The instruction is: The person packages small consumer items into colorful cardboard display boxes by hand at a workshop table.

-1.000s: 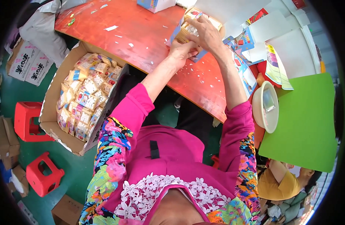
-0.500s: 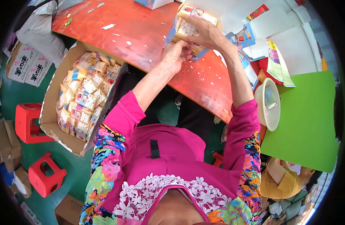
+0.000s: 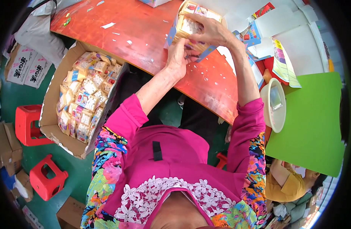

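Note:
A small open carton (image 3: 190, 23) with blue flaps, packed with small packets, stands on the red table (image 3: 145, 34). My right hand (image 3: 210, 32) grips its top and right side. My left hand (image 3: 178, 57) presses against the carton's near lower edge, fingers curled on it. Both pink sleeves reach up from the lower edge.
A large cardboard box (image 3: 49, 114) full of small packets stands on the floor at the left. Two red stools (image 3: 28, 126) sit further left. White sheets and coloured cards (image 3: 259, 32) lie at the right, with a cream bowl (image 3: 274, 105) and a green table (image 3: 309, 122). Another person (image 3: 290, 183) sits low right.
Both hands and the carton have moved slightly up and away along the table. The right hand has shifted over the carton's top.

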A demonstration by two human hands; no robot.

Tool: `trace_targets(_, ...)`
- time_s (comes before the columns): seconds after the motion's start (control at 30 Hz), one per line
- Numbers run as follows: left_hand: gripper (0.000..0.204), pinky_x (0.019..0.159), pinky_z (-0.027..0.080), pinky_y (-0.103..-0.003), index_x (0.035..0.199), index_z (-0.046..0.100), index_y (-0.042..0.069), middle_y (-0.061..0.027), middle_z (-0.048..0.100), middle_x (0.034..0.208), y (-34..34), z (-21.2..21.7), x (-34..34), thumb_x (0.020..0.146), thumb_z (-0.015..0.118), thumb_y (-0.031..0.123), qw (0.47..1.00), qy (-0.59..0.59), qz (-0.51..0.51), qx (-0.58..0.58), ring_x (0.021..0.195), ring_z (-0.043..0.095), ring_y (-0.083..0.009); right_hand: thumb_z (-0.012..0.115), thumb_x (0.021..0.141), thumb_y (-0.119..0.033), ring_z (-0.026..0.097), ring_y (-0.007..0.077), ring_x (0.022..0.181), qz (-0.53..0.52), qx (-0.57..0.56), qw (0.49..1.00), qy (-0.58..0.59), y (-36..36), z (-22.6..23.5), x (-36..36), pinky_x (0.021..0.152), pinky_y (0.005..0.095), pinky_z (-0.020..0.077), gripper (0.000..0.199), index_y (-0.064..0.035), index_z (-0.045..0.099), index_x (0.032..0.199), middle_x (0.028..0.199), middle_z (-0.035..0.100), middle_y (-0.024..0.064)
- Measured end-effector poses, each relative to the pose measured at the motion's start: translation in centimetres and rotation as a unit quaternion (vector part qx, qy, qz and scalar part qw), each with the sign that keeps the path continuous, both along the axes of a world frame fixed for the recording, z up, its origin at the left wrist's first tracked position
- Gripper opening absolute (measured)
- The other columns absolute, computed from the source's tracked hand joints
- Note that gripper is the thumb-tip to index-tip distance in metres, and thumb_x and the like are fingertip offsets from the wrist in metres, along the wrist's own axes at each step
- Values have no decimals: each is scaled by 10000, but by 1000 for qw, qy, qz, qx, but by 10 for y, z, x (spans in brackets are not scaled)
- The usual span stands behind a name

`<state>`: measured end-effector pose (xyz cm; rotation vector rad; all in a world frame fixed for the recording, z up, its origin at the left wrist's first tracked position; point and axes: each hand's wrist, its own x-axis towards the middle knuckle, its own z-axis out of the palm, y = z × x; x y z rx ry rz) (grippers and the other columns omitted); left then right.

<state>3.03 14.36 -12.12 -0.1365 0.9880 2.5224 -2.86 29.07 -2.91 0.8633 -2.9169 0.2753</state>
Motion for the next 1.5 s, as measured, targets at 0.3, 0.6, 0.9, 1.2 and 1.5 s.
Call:
trace_targets(0.3, 339, 823, 458, -362, 1148, 550, 83, -56, 601, 1081, -5, 0, 12, 907, 567, 320, 1000, 4, -22, 20, 974, 619, -189, 703, 801, -346, 603, 241, 1107, 17, -30, 988, -152, -6, 10, -3, 966, 344, 468, 690, -134, 474, 1416, 1229, 630, 140)
trace_targets(0.6, 379, 833, 486, -370, 1216, 533, 53, -78, 602, 1122, -14, -6, 13, 946, 537, 318, 995, 81, -49, -42, 1012, 621, -201, 677, 823, -383, 595, 235, 1103, 4, -56, 980, -191, -1, -3, -4, 926, 354, 493, 651, -175, 489, 1410, 1230, 622, 118)
trace_targets(0.9, 355, 596, 612, -352, 1142, 543, -73, -162, 651, 965, -30, -9, 5, 1010, 509, 255, 994, 31, -51, -94, 740, 711, -276, 689, 881, -431, 532, 271, 1231, 67, 3, 984, -167, -1, -2, -1, 1034, 362, 424, 764, -78, 365, 1477, 1350, 545, 168)
trace_targets(1.2, 341, 379, 417, -245, 805, 592, 0, -73, 611, 590, -46, -22, 9, 969, 603, 299, 970, 118, -64, -203, 351, 441, -92, 737, 819, -418, 635, 331, 980, 77, 37, 993, -77, -6, -17, 1, 853, 395, 504, 595, -132, 544, 1305, 1108, 641, 136)
trace_targets(1.5, 228, 505, 439, -260, 858, 643, 0, -50, 649, 659, -60, -35, 29, 946, 626, 210, 902, 300, -3, -310, 529, 563, -89, 763, 778, -335, 605, 323, 1009, 60, 161, 982, 80, -23, -24, 27, 822, 439, 508, 517, -114, 589, 1212, 1071, 561, 138)
